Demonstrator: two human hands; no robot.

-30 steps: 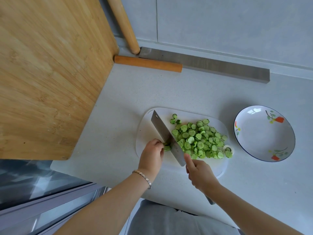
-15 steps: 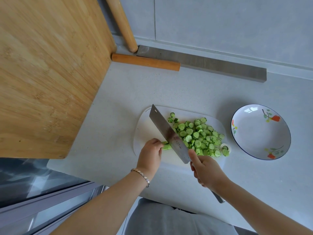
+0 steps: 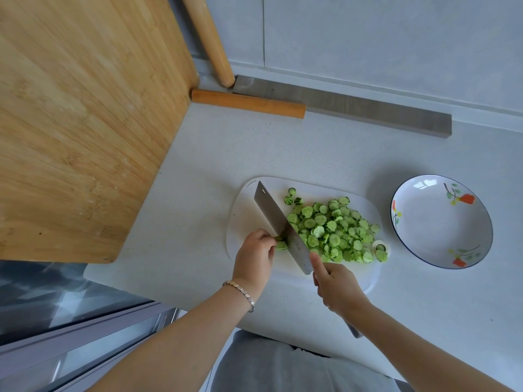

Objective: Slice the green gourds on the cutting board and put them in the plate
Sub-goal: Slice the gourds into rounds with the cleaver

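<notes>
slicing is nearly done: low centre, the right grip (image 3: 336,287) curls round the one knife's (image 3: 278,222) handle, while the left grip (image 3: 254,254) pinches the one gourd stub (image 3: 280,245) against the blade's left face. next come a few thin cuts, fingertips tucked. then the slices (image 3: 334,230), too many to count, must shift off the one board (image 3: 243,210) to the one bare plate (image 3: 435,222) at right.
</notes>
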